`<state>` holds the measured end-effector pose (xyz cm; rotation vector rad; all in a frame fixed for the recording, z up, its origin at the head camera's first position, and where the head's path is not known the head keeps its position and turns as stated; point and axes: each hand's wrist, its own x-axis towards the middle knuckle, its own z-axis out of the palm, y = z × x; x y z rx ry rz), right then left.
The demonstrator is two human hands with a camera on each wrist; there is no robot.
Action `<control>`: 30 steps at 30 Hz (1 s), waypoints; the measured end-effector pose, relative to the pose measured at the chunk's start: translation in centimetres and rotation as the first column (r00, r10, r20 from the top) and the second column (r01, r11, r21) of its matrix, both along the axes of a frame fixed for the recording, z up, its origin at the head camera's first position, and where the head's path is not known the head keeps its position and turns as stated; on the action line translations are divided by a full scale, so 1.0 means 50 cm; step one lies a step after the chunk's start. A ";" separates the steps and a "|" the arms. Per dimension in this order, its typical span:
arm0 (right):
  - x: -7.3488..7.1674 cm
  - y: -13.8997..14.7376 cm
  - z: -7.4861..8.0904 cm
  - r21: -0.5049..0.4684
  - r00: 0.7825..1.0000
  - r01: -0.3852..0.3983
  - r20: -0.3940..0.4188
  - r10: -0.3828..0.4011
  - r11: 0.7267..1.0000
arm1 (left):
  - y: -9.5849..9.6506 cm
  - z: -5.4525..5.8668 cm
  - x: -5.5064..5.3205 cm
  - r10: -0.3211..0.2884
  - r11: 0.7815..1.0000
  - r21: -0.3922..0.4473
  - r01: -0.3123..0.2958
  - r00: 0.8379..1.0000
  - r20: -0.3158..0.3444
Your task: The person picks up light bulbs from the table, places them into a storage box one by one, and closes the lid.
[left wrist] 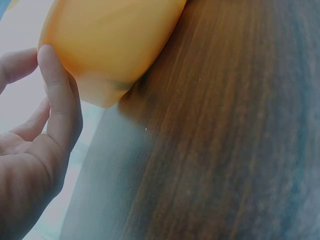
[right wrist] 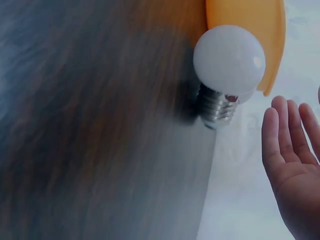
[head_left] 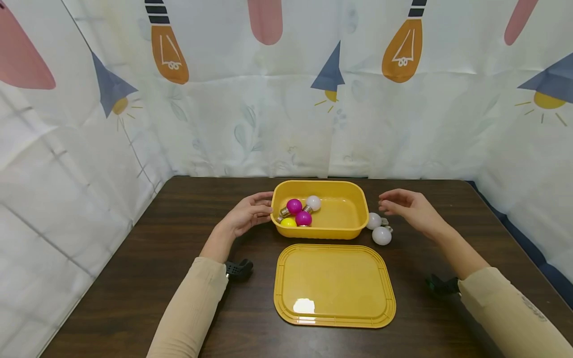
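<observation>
L hand (head_left: 243,216) touches L end of yellow rectangular plastic tub (head_left: 331,232), not gripping; R hand (head_left: 405,206), thumb & fingers apart, empty, near 2 round white screw-base bulbs (head_left: 382,235) on table (head_left: 134,298), R of tub. Best: steady tub, pinch 1 globe gently.

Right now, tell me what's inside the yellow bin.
The yellow bin holds two magenta bulbs, a white bulb and a yellow bulb. Its near wall covers the yellow bulb's lower part; anything beneath the bulbs cannot be seen.
</observation>
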<state>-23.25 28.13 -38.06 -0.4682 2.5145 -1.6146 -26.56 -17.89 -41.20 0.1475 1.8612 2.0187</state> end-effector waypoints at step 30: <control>0.026 0.044 -0.041 0.062 0.995 -0.090 0.044 0.087 0.994 | -0.001 -0.001 -0.002 -0.005 1.000 0.020 0.005 1.000 0.006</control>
